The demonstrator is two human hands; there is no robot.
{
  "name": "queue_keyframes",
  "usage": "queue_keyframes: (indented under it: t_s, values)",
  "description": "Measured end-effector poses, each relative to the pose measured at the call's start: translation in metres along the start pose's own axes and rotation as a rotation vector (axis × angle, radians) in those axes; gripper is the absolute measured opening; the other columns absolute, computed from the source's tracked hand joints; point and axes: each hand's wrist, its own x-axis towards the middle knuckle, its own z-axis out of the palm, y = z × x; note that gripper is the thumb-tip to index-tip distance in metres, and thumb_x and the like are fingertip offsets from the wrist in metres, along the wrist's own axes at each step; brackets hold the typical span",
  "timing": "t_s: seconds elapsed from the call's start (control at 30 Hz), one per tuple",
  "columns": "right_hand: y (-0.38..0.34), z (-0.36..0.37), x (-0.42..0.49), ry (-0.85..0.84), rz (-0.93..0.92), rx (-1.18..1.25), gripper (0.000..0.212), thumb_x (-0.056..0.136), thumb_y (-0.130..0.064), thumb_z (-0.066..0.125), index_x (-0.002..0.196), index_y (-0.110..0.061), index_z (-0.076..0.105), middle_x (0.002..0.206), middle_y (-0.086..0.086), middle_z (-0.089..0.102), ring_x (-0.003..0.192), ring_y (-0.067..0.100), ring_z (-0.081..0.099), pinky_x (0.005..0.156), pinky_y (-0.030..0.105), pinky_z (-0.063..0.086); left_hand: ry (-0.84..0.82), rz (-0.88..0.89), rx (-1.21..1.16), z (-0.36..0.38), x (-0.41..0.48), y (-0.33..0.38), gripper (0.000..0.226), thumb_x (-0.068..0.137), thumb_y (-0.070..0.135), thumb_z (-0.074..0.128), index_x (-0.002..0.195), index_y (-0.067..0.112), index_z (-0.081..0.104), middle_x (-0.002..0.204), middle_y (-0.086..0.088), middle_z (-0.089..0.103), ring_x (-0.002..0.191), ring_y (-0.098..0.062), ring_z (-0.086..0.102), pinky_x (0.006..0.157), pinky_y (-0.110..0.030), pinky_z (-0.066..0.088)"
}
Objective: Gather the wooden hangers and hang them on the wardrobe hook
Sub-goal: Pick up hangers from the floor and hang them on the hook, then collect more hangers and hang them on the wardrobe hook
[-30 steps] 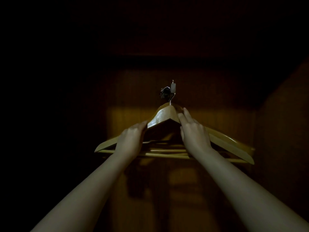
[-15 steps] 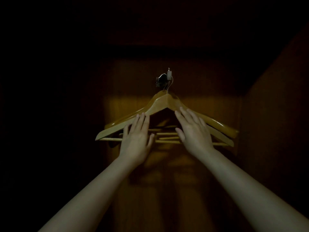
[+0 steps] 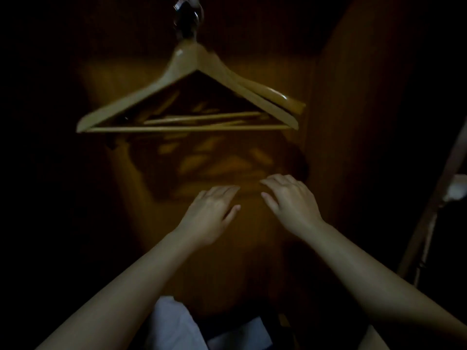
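The wooden hangers (image 3: 141, 89) hang in a bunch from the wardrobe hook (image 3: 188, 11) at the top edge of the view, their metal necks crowded together there and too blurred to tell apart. The nearest hanger faces the person and covers most of those behind it. The rear ones show only as crossbars through its triangle and as a glossy shoulder jutting past its right end. Well below the bunch, both hands are raised with palms away and touch none of it. The left hand (image 3: 212, 213) and the right hand (image 3: 290, 203) sit side by side, near each other but apart, fingers released, loosely spread and holding nothing. Behind them the amber-lit back panel (image 3: 121, 79) carries the hangers' broken shadow (image 3: 217, 162). The wardrobe's side wall (image 3: 353, 122) closes in on the right, just beside the hangers' right tips. Farther right a slanted wooden edge (image 3: 429, 210) runs down, with a pale rounded thing (image 3: 457, 188) beside it, too dim to identify. At the bottom, between the forearms, lies white cloth (image 3: 171, 324).
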Motion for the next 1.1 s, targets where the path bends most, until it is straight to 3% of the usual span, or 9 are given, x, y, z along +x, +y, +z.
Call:
queue_keyframes:
  t_s: [0.13, 0.23, 0.27, 0.37, 0.5, 0.63, 0.77, 0.87, 1.1]
  values:
    - [0.03, 0.019, -0.072, -0.163, 0.177, 0.026, 0.035, 0.097, -0.032, 0.042, 0.13, -0.023, 0.051, 0.129, -0.004, 0.058, 0.115, 0.018, 0.057, 0.089, 0.032, 0.047, -0.239, 0.031, -0.1, 0.052, -0.016, 0.034, 0.05, 0.099, 0.039, 0.033, 0.144, 0.019, 0.03, 0.149, -0.003, 0.038, 0.136, -0.018, 0.037, 0.111, -0.034, 0.032]
    - [0.053, 0.033, -0.138, -0.272, 0.304, 0.049, 0.031, 0.098, -0.034, 0.039, 0.124, -0.026, 0.054, 0.122, -0.005, 0.062, 0.108, 0.017, 0.061, 0.079, 0.028, 0.044, -0.412, 0.083, -0.19, 0.097, -0.034, 0.066, 0.041, 0.099, 0.038, 0.035, 0.135, 0.02, 0.043, 0.121, -0.007, 0.06, 0.1, -0.018, 0.06, 0.085, -0.032, 0.047]
    - [0.062, 0.037, -0.162, -0.313, 0.346, 0.058, 0.029, 0.098, -0.033, 0.039, 0.12, -0.026, 0.056, 0.118, -0.005, 0.064, 0.104, 0.016, 0.062, 0.075, 0.026, 0.041, -0.467, 0.104, -0.212, 0.113, -0.041, 0.079, 0.038, 0.099, 0.037, 0.036, 0.131, 0.02, 0.046, 0.112, -0.007, 0.064, 0.09, -0.017, 0.06, 0.078, -0.031, 0.047]
    - [0.089, 0.048, -0.239, -0.448, 0.496, 0.076, 0.024, 0.096, -0.032, 0.039, 0.109, -0.025, 0.058, 0.109, -0.001, 0.066, 0.098, 0.022, 0.062, 0.069, 0.026, 0.036, -0.606, 0.142, -0.263, 0.158, -0.064, 0.121, 0.035, 0.098, 0.036, 0.039, 0.127, 0.02, 0.05, 0.098, -0.004, 0.064, 0.083, -0.019, 0.059, 0.071, -0.03, 0.045]
    - [0.12, 0.047, -0.352, -0.586, 0.671, 0.052, 0.026, 0.096, -0.034, 0.037, 0.106, -0.024, 0.059, 0.102, 0.0, 0.068, 0.09, 0.024, 0.065, 0.07, 0.032, 0.051, -0.781, 0.189, -0.303, 0.211, -0.102, 0.183, 0.033, 0.098, 0.034, 0.04, 0.124, 0.017, 0.052, 0.095, -0.005, 0.064, 0.071, -0.015, 0.057, 0.06, -0.029, 0.043]
    - [0.137, 0.031, -0.467, -0.662, 0.94, 0.145, 0.028, 0.096, -0.037, 0.039, 0.111, -0.024, 0.06, 0.107, -0.001, 0.068, 0.095, 0.023, 0.064, 0.071, 0.028, 0.045, -0.952, 0.191, -0.333, 0.259, -0.153, 0.244, 0.032, 0.097, 0.034, 0.042, 0.119, 0.016, 0.055, 0.11, -0.01, 0.066, 0.093, -0.026, 0.062, 0.074, -0.036, 0.052]
    - [0.142, 0.014, -0.582, -0.733, 1.279, 0.275, 0.031, 0.096, -0.037, 0.042, 0.119, -0.024, 0.058, 0.118, 0.003, 0.064, 0.105, 0.025, 0.06, 0.083, 0.03, 0.045, -1.103, 0.11, -0.433, 0.299, -0.211, 0.306, 0.033, 0.096, 0.029, 0.046, 0.121, 0.011, 0.057, 0.114, -0.01, 0.065, 0.097, -0.021, 0.06, 0.08, -0.028, 0.048]
    - [0.139, 0.0, -0.66, -0.781, 1.462, 0.356, 0.033, 0.096, -0.036, 0.044, 0.121, -0.02, 0.057, 0.12, 0.006, 0.063, 0.104, 0.025, 0.06, 0.086, 0.032, 0.048, -1.212, 0.055, -0.439, 0.323, -0.247, 0.345, 0.029, 0.095, 0.026, 0.048, 0.117, 0.009, 0.057, 0.117, -0.011, 0.062, 0.103, -0.024, 0.058, 0.088, -0.032, 0.05]
    - [0.125, -0.031, -0.788, -0.733, 1.791, 0.473, 0.03, 0.095, -0.021, 0.046, 0.115, -0.005, 0.062, 0.118, 0.017, 0.062, 0.101, 0.029, 0.059, 0.08, 0.029, 0.043, -1.436, 0.183, -0.18, 0.366, -0.273, 0.405, 0.039, 0.097, 0.026, 0.043, 0.132, 0.007, 0.045, 0.133, -0.017, 0.052, 0.119, -0.029, 0.052, 0.098, -0.035, 0.045]
